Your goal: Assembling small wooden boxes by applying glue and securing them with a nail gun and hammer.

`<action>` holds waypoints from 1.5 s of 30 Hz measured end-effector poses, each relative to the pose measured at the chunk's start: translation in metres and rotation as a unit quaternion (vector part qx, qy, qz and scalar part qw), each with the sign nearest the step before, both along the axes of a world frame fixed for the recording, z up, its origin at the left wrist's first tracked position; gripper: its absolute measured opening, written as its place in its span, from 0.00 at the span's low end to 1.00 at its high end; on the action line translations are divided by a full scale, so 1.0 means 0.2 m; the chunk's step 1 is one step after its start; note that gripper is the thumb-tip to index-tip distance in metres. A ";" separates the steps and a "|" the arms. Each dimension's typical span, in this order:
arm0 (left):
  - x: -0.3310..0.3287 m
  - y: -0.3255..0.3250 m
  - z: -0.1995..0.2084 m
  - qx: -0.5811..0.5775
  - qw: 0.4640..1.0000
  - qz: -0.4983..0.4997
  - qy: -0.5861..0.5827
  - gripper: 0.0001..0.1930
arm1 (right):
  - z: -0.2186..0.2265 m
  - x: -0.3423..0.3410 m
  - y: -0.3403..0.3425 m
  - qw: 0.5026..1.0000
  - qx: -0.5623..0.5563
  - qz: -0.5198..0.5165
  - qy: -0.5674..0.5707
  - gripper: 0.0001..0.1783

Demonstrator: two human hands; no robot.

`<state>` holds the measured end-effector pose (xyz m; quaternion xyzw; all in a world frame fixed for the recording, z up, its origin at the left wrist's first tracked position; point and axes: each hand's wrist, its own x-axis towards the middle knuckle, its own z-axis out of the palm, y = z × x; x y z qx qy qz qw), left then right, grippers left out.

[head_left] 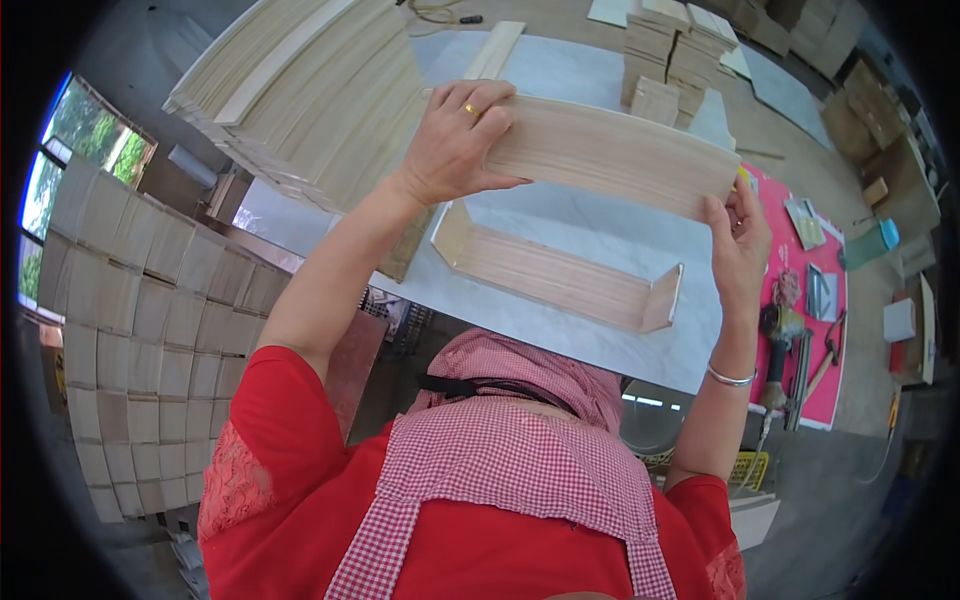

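A long pale wooden board (610, 150) is held up over the table, one end in each hand. My left hand (455, 140), with a gold ring on one finger, grips the left end, thumb along the lower edge. At the right end, my right hand (738, 235) is closed on the board's lower corner, the wrist wearing a silver bangle. Beneath the board, a wooden piece (550, 275) lies on the white marbled tabletop (590, 215). It has a long flat base with a short upright panel at either end.
Tall stacks of thin boards (310, 90) rise at the left of the table. Small wooden blocks (680, 50) are piled at the back. To the right, a pink surface (820, 390) carries a hammer (828, 352) and other tools. Stacked wooden pieces (150, 350) stand at far left.
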<state>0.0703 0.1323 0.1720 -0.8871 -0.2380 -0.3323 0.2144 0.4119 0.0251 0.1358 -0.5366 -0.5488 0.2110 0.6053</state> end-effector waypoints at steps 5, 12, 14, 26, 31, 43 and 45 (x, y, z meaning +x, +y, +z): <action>0.11 -0.06 -0.06 -0.048 0.996 -0.059 -0.042 0.33 | 0.07 -0.02 -0.26 0.960 0.099 -0.056 -0.257 0.14; 0.52 -0.30 -0.02 -0.400 0.863 -0.300 0.079 0.44 | 0.09 -0.09 -0.38 0.884 0.208 0.068 -0.413 0.13; 0.62 -0.31 0.00 -0.474 0.814 -0.315 0.115 0.45 | 0.10 -0.09 -0.42 0.874 0.211 0.089 -0.428 0.14; 0.77 -0.46 -0.07 -0.433 0.797 -0.399 0.132 0.45 | -0.07 -0.09 -0.75 0.889 0.130 0.003 -0.439 0.12; 0.76 -0.50 -0.08 -0.408 0.818 -0.376 0.152 0.45 | -0.16 -0.13 -0.77 0.906 0.111 -0.012 -0.409 0.15; 0.73 -0.62 -0.18 -0.219 0.921 -0.322 -0.009 0.35 | -0.21 -0.25 -0.77 0.993 0.011 -0.061 -0.100 0.12; 0.75 -0.65 -0.23 -0.182 0.935 -0.302 -0.033 0.35 | -0.23 -0.32 -0.79 0.988 -0.049 -0.092 0.112 0.10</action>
